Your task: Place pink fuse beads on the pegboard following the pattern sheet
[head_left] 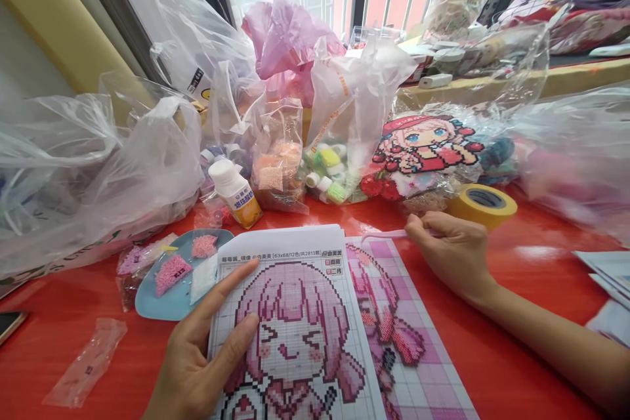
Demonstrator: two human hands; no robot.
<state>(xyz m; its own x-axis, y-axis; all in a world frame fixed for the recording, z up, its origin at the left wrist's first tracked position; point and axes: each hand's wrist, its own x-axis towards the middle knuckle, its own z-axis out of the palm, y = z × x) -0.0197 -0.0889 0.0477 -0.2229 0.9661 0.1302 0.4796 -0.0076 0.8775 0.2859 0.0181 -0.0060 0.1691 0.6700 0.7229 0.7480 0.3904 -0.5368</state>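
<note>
My left hand (204, 348) lies with thumb and forefinger spread on the left side of a printed bead pattern sheet (290, 302), which shows a winking pixel figure with pink hair. My right hand (453, 252) is closed around slim pink tweezers (384, 234), their tip pointing left above the paper's top edge. Partly covered by the sheet is a beadwork picture (401, 335) in pinks and black on a pink-and-white checked surface. Left of the sheet, a blue plate (152, 298) carries small bags of pink beads (172, 272) and white beads (201, 279).
A white bottle (233, 193) stands behind the plate. Yellow tape (485, 207) lies beyond my right hand. Bead bags (280, 174), plastic bags (354, 92) and a finished bead figure (426, 144) line the back of the red table (531, 275). A phone (10, 325) sits far left.
</note>
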